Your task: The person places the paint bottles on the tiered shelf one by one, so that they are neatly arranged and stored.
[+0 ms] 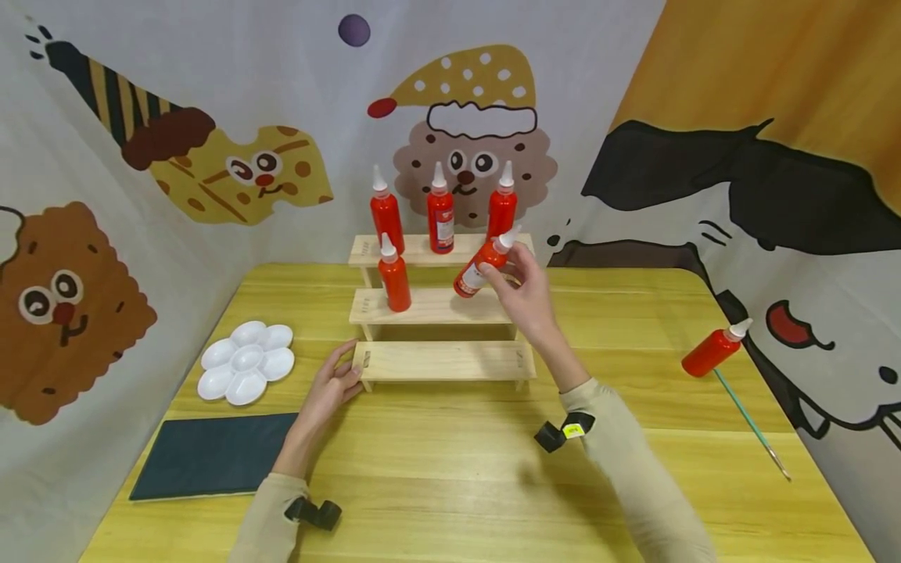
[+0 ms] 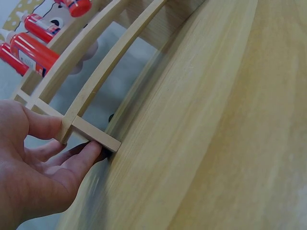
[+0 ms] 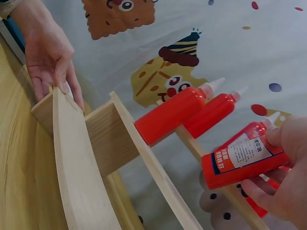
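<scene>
My right hand (image 1: 524,293) grips a red paint bottle (image 3: 240,160) with a white nozzle and a printed label. The bottle leans to the right, its base close over the right part of the middle step of a three-step wooden stand (image 1: 443,361). With thumb and fingers, my left hand (image 2: 43,163) pinches the left end of the stand's lowest step. One upright red bottle (image 1: 395,283) occupies the middle step's left part. Along the top step stand three more, a left bottle (image 1: 385,215), a middle bottle (image 1: 441,223) and a right bottle (image 1: 501,211).
A white flower-shaped palette (image 1: 247,358) and a dark rectangular board (image 1: 211,457) lie at the table's left. Over on the right, another red bottle (image 1: 709,353) lies on its side against a green paintbrush (image 1: 746,418). A printed cloth (image 1: 281,47) hangs behind the table.
</scene>
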Demonstrator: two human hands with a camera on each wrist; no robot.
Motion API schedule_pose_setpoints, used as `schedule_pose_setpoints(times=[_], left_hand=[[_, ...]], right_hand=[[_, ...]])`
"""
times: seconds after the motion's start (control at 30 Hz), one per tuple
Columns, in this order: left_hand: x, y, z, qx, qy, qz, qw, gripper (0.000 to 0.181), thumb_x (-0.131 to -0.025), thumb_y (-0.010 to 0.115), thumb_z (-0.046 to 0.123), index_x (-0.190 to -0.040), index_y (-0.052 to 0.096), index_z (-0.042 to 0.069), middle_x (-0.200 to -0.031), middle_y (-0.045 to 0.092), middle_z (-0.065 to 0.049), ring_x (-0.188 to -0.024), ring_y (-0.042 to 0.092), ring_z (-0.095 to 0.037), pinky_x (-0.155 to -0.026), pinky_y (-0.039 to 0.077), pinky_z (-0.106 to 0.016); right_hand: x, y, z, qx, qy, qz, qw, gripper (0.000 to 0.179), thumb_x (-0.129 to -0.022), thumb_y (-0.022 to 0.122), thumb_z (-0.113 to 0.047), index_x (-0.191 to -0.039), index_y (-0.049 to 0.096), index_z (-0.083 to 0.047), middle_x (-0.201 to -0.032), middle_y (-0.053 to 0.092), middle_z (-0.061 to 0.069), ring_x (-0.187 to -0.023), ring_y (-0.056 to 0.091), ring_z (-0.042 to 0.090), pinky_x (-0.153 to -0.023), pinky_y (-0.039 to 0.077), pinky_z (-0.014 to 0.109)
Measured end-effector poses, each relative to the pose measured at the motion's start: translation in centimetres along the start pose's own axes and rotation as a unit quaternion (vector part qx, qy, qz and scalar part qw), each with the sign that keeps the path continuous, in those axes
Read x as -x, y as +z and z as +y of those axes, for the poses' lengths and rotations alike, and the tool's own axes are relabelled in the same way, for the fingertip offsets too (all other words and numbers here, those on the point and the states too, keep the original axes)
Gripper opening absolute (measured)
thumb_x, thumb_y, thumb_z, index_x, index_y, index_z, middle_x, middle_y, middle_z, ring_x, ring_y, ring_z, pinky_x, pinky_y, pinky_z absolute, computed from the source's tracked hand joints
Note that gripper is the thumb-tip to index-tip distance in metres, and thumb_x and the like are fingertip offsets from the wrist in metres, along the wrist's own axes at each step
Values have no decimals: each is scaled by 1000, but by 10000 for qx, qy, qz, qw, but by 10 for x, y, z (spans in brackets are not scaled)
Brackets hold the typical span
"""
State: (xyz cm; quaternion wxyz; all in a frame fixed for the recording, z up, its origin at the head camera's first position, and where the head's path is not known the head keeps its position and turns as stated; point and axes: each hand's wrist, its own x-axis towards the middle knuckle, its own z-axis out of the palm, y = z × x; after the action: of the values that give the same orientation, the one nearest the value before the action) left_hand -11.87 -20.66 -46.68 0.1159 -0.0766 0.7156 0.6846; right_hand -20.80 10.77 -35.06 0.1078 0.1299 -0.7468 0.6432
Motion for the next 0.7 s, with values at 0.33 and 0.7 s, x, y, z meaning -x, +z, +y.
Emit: schedule_pose_setpoints(times=[0.33, 0.7], left_hand=[[0, -1, 0, -73, -13, 32, 10000, 59, -109, 44, 11, -163, 23, 20, -153, 44, -27, -132, 55, -29, -112, 43, -46], [1, -1, 0, -101, -17, 57, 9999, 58, -109, 44, 12, -163, 23, 20, -153, 45, -26, -132, 54, -29, -113, 42, -47]], right_hand=[[-9, 20, 5, 279, -53, -384, 9989, 42, -96, 72, -13, -135, 58, -4, -131, 65, 16, -113, 65, 34, -99, 54, 47], [-11, 38, 12, 669, -115, -751, 9949, 45, -94, 75, -16, -136, 60, -10, -129, 66, 12, -116, 64, 30, -99, 55, 43]])
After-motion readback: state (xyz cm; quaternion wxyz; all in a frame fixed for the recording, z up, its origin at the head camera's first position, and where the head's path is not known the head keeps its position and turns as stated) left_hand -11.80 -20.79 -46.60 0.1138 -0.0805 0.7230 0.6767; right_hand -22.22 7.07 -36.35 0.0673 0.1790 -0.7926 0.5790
